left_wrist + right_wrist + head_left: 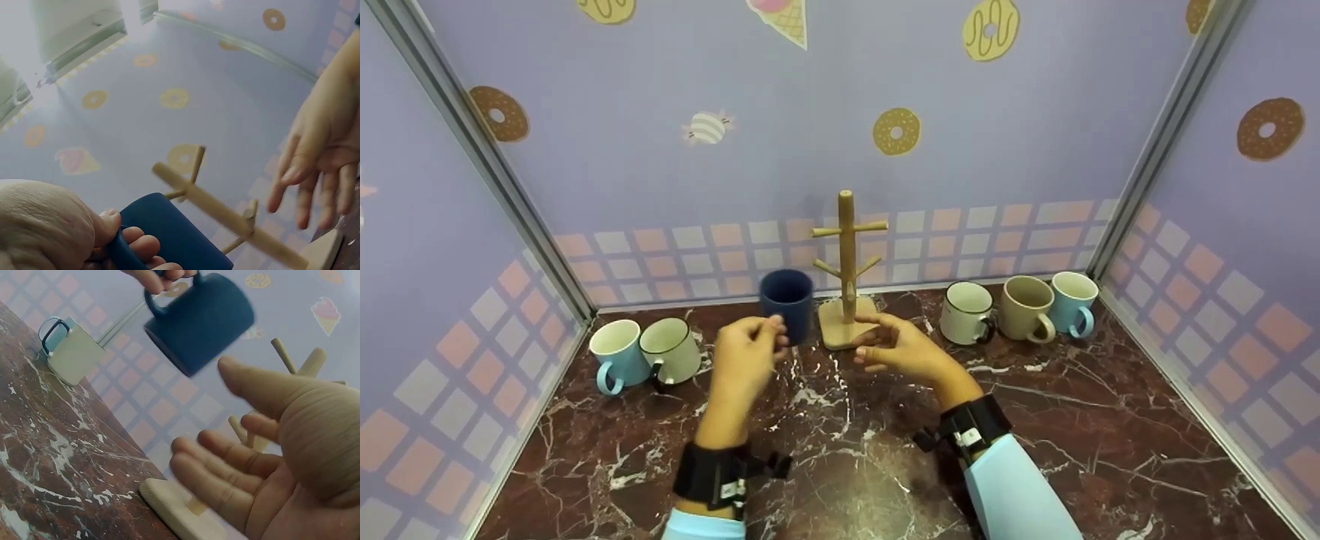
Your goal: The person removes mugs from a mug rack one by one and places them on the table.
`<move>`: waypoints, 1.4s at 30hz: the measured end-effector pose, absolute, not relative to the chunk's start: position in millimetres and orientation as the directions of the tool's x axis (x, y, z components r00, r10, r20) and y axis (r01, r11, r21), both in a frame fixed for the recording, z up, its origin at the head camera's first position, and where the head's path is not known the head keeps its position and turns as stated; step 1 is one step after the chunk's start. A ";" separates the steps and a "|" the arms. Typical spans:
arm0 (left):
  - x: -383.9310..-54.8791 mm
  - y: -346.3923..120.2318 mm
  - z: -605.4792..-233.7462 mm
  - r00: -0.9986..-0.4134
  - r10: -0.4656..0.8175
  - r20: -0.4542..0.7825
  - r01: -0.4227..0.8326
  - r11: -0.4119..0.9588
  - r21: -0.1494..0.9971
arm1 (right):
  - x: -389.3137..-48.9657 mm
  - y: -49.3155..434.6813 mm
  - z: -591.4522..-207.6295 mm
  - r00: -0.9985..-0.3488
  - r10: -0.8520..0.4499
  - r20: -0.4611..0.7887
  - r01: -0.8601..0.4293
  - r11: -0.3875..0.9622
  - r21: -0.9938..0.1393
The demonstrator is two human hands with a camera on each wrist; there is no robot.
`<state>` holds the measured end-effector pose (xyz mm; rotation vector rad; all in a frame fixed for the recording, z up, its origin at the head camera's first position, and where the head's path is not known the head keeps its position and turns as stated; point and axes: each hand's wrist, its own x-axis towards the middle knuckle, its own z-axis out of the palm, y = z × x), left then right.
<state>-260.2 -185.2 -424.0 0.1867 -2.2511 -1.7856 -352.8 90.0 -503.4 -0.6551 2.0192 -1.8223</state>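
Note:
My left hand [745,352] grips the handle of a dark blue mug [786,300]. In the left wrist view, the thumb and curled fingers wrap the handle [125,251]. The right wrist view shows the mug [205,320] raised above the table, its handle toward the left hand. Just right of the mug stands a wooden mug tree [847,247] with several bare pegs and a square base [834,330]. My right hand [911,352] is in front of that base, fingers spread and loosely bent, palm facing the mug, with nothing in it.
On the left stand a light blue mug [619,352] and a cream mug with a dark handle [675,349]. To the right are a cream mug [966,315], a beige mug [1024,307] and another light blue mug [1071,300]. Patterned walls enclose the marbled table [840,465].

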 end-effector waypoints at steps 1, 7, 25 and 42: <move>-260.8 -191.3 -423.6 -0.957 -0.269 0.109 0.050 0.218 0.975 | -352.1 90.0 -503.6 -0.836 -0.546 0.043 -0.103 0.080 -0.991; -265.5 -224.3 -425.8 -0.946 -0.322 0.045 0.015 0.094 0.995 | -349.5 86.0 -503.8 -0.826 -0.563 0.028 -0.125 0.134 -0.983; -292.0 -270.9 -486.5 -0.912 -0.401 -0.082 -0.091 0.003 0.996 | -345.6 83.1 -499.2 -0.815 -0.579 0.002 -0.138 0.191 -0.972; -294.8 -276.0 -506.9 -0.908 -0.396 -0.138 -0.177 0.063 0.982 | -344.3 75.5 -502.3 -0.805 -0.594 -0.001 -0.158 0.217 -0.963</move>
